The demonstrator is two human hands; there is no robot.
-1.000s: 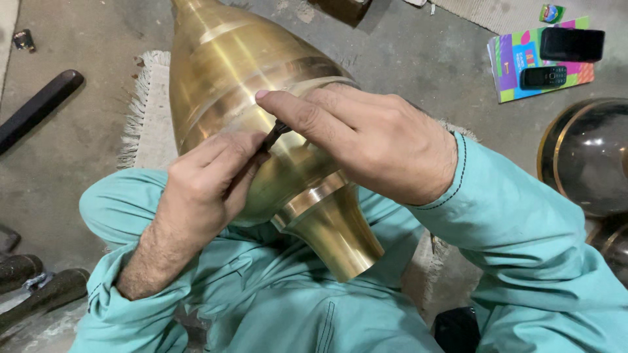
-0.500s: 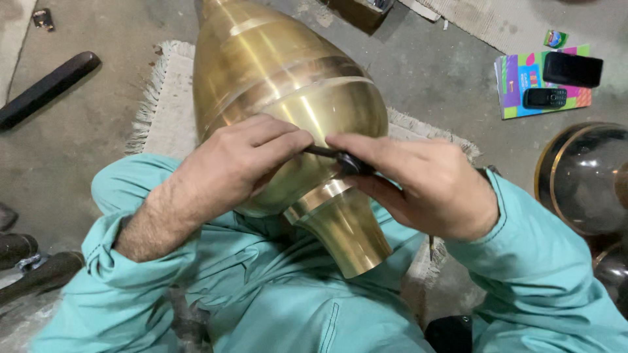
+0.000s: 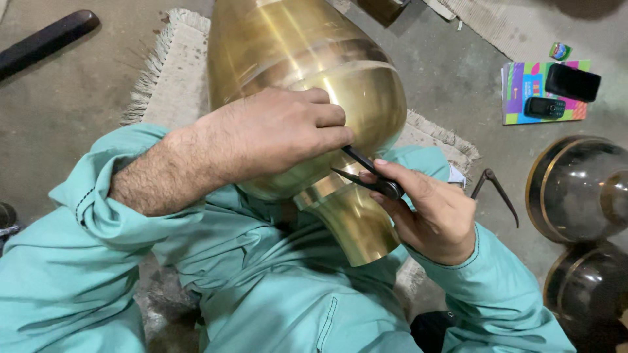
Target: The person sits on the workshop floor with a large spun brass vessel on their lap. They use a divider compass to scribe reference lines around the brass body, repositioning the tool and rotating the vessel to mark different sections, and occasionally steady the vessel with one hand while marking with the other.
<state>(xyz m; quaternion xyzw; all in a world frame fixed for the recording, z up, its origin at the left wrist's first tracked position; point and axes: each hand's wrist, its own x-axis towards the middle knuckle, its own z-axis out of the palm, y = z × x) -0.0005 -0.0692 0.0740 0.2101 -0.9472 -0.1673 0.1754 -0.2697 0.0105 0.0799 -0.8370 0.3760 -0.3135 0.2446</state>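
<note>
Brass vessel [image 3: 307, 85]; right hand [image 3: 428, 209] pinching divider [image 3: 366, 173].

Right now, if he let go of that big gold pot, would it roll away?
Probably. The brass vessel is round and bulging, lying tilted across his lap, so it likely rolls easily. Its polished surface looks slippery. The left hand rests on it, which may steady it. It is likely heavy, being large metal.

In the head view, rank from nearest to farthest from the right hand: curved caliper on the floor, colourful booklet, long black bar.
From the right hand:
1. Curved caliper, just to its right.
2. Colourful booklet, upper right.
3. Long black bar, far upper left.
</note>
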